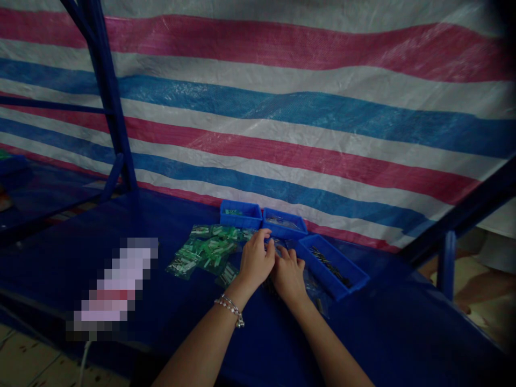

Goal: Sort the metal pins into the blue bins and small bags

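Observation:
My left hand (256,259) and my right hand (288,271) meet over the dark blue table (121,226), fingers curled together as if pinching something small that I cannot make out. A beaded bracelet (230,307) circles my left wrist. Just left of the hands lies a heap of small clear bags with green parts (205,250). Three blue plastic trays stand beyond the hands: one at the back left (241,213), one at the back centre (284,223), and a longer one (332,266) to the right holding dark thin pieces.
A striped red, white and blue tarpaulin (282,107) hangs behind the table. Blue metal frame posts rise at the left (107,102) and right (447,258). A blurred-out patch (115,290) lies on the table's left. Tiled floor (24,360) shows at bottom left.

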`<state>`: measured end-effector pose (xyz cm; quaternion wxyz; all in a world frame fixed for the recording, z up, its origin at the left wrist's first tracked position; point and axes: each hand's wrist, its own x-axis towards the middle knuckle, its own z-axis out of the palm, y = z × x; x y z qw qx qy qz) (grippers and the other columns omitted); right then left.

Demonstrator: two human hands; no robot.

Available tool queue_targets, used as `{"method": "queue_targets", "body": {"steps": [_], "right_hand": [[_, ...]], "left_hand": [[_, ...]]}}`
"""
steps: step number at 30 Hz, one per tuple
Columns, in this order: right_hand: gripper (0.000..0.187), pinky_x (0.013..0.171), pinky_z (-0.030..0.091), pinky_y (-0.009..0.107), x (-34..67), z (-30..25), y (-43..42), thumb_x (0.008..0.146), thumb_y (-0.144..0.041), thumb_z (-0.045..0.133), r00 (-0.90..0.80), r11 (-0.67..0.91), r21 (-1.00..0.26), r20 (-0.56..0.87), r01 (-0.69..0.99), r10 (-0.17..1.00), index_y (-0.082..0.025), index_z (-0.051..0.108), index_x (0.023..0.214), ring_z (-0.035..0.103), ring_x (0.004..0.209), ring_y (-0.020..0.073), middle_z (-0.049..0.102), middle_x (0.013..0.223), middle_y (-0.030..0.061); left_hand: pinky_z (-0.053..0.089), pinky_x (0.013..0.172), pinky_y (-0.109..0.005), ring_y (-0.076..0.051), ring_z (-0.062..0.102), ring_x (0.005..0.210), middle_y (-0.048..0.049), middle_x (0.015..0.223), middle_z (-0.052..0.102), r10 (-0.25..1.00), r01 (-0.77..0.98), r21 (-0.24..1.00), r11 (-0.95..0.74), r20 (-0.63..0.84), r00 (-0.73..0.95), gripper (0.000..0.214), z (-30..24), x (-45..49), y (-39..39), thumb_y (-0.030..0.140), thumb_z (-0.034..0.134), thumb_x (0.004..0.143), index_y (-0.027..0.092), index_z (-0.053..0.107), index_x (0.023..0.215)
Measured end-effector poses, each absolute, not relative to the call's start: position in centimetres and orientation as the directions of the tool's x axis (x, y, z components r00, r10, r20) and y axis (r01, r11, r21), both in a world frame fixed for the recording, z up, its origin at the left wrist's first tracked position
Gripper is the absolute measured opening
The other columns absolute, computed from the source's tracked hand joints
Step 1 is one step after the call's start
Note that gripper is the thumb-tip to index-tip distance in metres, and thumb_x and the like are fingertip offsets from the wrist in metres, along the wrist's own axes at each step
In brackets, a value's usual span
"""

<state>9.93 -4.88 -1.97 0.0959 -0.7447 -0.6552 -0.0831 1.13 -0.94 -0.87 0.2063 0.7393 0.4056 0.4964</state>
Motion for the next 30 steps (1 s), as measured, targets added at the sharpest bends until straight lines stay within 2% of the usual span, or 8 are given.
{"method": "queue_targets", "body": {"steps": [6,15,30], "right_hand": [[0.039,0.078,0.030,0.038,9.9,-2.0,-4.9,0.084,-0.024,0.037,0.127,-0.124,-0.028,0.257,0.992,0.958,-0.028,0.044,0.122,0.039,0.103,0.0260,0.047,0.118,0.0088],[0.039,0.078,0.030,0.037,9.7,-1.4,-5.5,0.084,-0.023,0.035,0.112,-0.109,-0.029,0.281,0.994,0.953,-0.027,0.044,0.122,0.039,0.103,0.0255,0.048,0.117,0.0091],[0.040,0.078,0.030,0.035,9.5,-0.8,-5.6,0.085,-0.024,0.036,0.136,-0.135,-0.022,0.231,0.991,0.963,-0.029,0.040,0.125,0.038,0.104,0.0242,0.046,0.119,0.0085]], "left_hand": [[0.044,0.082,-0.033,-0.017,0.055,0.089,-0.0062,0.097,0.058,0.796,0.400,0.696,-0.596,0.580,0.177,0.020,-0.9,1.2,-0.9,0.017,0.042,0.081,0.016,0.049,0.100],[0.045,0.081,-0.033,-0.017,0.055,0.089,-0.0063,0.097,0.058,0.798,0.404,0.696,-0.593,0.575,0.181,0.021,-0.8,1.1,-1.0,0.017,0.042,0.081,0.016,0.049,0.101],[0.045,0.079,-0.031,-0.017,0.056,0.088,-0.0067,0.097,0.058,0.796,0.403,0.694,-0.596,0.578,0.181,0.021,-0.7,1.1,-0.9,0.018,0.042,0.082,0.016,0.049,0.101]]}}
